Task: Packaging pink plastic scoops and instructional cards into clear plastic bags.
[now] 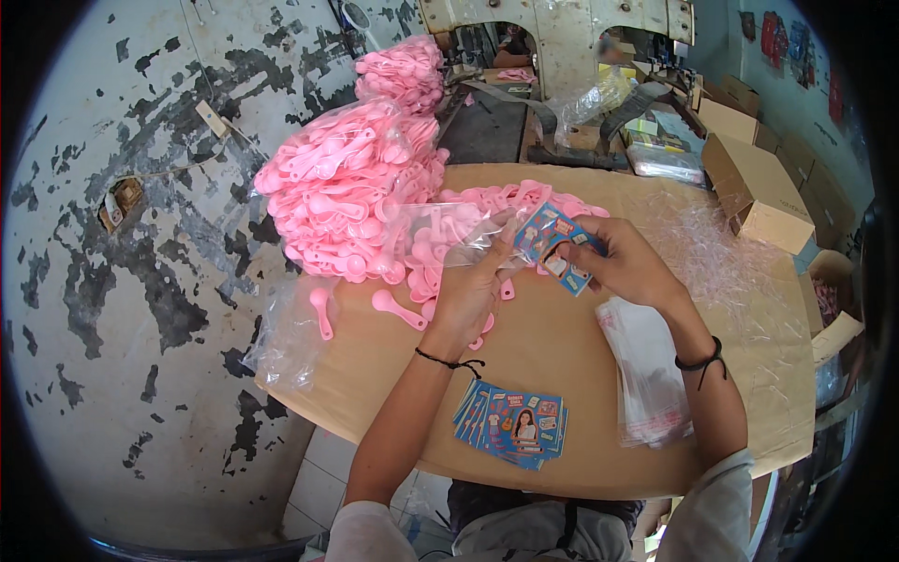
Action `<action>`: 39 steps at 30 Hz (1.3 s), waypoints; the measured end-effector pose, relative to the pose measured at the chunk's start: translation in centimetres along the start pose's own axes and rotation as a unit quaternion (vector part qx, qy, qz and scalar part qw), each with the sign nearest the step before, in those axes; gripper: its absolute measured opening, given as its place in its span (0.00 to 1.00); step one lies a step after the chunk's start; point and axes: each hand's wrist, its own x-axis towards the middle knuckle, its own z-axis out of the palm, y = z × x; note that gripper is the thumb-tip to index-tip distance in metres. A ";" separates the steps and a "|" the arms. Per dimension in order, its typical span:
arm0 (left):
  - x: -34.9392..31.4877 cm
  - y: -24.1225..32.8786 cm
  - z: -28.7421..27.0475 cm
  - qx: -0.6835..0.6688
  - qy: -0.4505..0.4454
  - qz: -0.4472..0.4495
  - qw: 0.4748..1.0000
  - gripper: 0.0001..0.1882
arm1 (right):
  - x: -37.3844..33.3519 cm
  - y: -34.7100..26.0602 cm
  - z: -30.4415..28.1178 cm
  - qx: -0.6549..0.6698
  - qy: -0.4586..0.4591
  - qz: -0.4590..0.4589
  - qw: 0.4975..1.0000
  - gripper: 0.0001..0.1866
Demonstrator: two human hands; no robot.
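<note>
Above the middle of the table, my right hand [629, 262] grips a blue printed card [559, 245] with a picture on it. My left hand [476, 286] is closed on a clear plastic bag [478, 242], its fingers against the card's left edge. Whether the card's edge is inside the bag I cannot tell. Pink plastic scoops [438, 245] lie heaped behind my left hand, and a few lie singly nearer me. A fanned stack of similar blue cards [513, 426] rests near the front edge. Beside my right forearm is a stack of flat clear bags [646, 375].
Big clear sacks of pink scoops [346, 178] stand at the back left against a peeling wall. Crumpled clear plastic [290, 332] hangs over the left edge. Plastic strips [698, 239] lie at the right of the brown-covered table [749, 375], with an open cardboard box [758, 192] beyond.
</note>
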 end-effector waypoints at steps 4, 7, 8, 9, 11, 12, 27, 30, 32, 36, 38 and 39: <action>-0.5 0.3 -0.1 0.048 -0.010 -0.021 0.999 0.17 | -0.2 -1.0 -0.3 -0.043 -0.055 0.031 0.997 0.10; -0.5 -0.4 -0.6 0.190 -0.027 -0.070 0.979 0.14 | -0.1 0.2 0.6 -0.063 -0.037 -0.081 0.994 0.10; -0.7 -0.6 -0.2 0.188 -0.027 -0.065 0.980 0.14 | -0.1 0.1 1.1 -0.026 -0.013 -0.077 0.997 0.10; -0.8 -0.9 0.5 0.111 -0.028 -0.036 0.993 0.14 | -0.1 0.0 1.3 0.011 0.011 -0.072 0.997 0.10; -1.0 -0.6 0.3 0.036 -0.021 -0.001 0.999 0.13 | -0.3 -1.3 1.4 0.035 -0.002 -0.021 0.999 0.09; -0.7 -0.8 -0.6 0.013 -0.027 0.007 1.000 0.13 | -0.3 -1.7 1.4 0.060 -0.010 0.037 0.997 0.09; -1.4 1.6 0.3 -0.217 -0.135 0.080 0.964 0.31 | -0.3 -3.5 3.5 0.106 0.042 0.030 0.993 0.14; -1.7 2.0 0.1 -0.215 -0.139 0.067 0.964 0.29 | -0.4 -3.7 4.2 0.088 0.061 -0.034 0.994 0.15; -2.2 1.9 0.4 -0.190 -0.152 0.066 0.968 0.29 | -0.5 -4.2 4.6 0.111 0.062 -0.043 0.991 0.15; -2.8 1.9 0.7 0.022 -0.178 0.109 0.978 0.21 | -0.8 -3.5 5.9 0.122 0.115 -0.095 0.981 0.11; -2.8 1.9 0.6 0.084 -0.183 0.107 0.974 0.18 | -0.5 -3.0 5.7 0.112 0.101 -0.064 0.987 0.09; -2.9 1.9 0.5 0.057 -0.183 0.117 0.974 0.17 | -0.3 -2.9 5.6 0.104 0.090 -0.036 0.990 0.07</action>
